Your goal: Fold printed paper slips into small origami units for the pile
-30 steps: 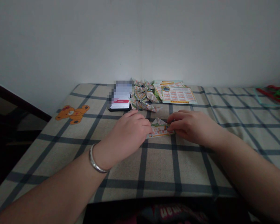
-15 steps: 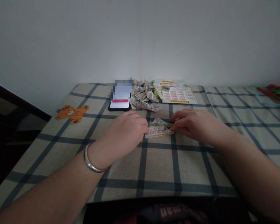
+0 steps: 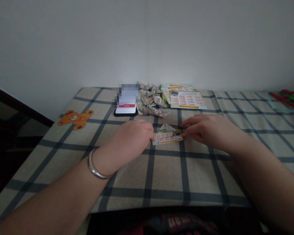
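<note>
A partly folded printed paper (image 3: 167, 137), with a triangular peak at the back and a flat strip along its front, lies on the checked tablecloth. My left hand (image 3: 137, 137), a silver bangle at its wrist, pinches the paper's left end; its fingertips are partly hidden. At the paper's right end is my right hand (image 3: 203, 130), its thumb and fingers spread a little apart, the fingertips at or just beside the edge. Behind the paper lie several folded paper pieces (image 3: 153, 98) in a heap.
A phone (image 3: 126, 106) with a lit screen lies left of the heap. Flat printed sheets (image 3: 187, 99) are stacked to its right. An orange bear cutout (image 3: 75, 119) is at the left, and red and green items (image 3: 287, 99) lie far right. A wall (image 3: 147, 42) stands behind.
My right hand has shifted slightly right, uncovering more of the paper's right end. My left hand and the paper stay nearly in place.
</note>
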Demonstrator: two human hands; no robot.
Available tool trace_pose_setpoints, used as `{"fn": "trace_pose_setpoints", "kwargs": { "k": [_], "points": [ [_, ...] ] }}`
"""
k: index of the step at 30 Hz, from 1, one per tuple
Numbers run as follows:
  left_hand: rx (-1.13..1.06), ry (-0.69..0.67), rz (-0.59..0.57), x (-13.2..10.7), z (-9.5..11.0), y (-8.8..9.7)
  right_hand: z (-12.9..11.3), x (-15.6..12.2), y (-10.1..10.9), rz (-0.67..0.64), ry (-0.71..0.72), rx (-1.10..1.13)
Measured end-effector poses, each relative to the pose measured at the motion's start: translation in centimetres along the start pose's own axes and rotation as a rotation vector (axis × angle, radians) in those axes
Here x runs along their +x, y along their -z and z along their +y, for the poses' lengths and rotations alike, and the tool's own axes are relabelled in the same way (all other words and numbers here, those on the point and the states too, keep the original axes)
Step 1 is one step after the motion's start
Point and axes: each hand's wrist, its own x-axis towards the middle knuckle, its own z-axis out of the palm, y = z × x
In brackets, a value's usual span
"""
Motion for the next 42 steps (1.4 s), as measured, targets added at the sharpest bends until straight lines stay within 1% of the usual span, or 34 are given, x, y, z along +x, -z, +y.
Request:
{"fn": "trace_pose_setpoints", "kwargs": {
  "k": [6,9,11,12,17,22,27,29,33,35,38,42],
  "points": [
    [-0.027,0.023,0.0,-0.1,-0.1,-0.1,0.2,0.0,0.1,-0.008,-0.005,-0.005],
    [-0.04,0.029,0.008,-0.2,0.0,-0.1,-0.2,0.5,-0.3,-0.007,-0.085,-0.018],
    [-0.051,0.038,0.006,-0.2,0.0,-0.1,-0.5,0.9,-0.7,0.039,-0.163,-0.045],
    [-0.055,0.043,0.001,-0.2,0.0,-0.1,-0.6,1.1,-1.0,0.065,-0.176,-0.037],
    [-0.085,0.051,0.006,-0.1,-0.1,-0.1,-1.1,1.7,-1.8,0.08,-0.058,0.013],
    [-0.097,0.069,-0.017,0.0,-0.1,0.0,-1.3,1.7,-1.9,0.105,-0.05,0.013],
    [-0.072,0.078,-0.037,0.1,0.1,0.2,-1.2,1.7,-2.0,0.092,-0.047,0.006],
    [-0.069,0.095,0.004,0.2,0.4,0.2,-1.1,1.6,-2.1,0.084,-0.039,-0.005],
    [-0.125,0.167,0.149,0.4,0.9,-0.2,-1.0,1.7,-2.3,0.09,-0.021,0.004],
    [-0.14,0.16,0.178,0.5,0.9,-0.5,-0.9,1.8,-2.3,0.099,-0.016,0.018],
    [-0.158,0.156,0.167,0.5,0.7,-0.9,-1.0,1.8,-2.3,0.098,-0.025,0.035],
    [-0.184,0.141,0.114,0.4,0.3,-1.2,-1.1,1.9,-2.3,0.091,-0.047,0.079]
  ]
}}
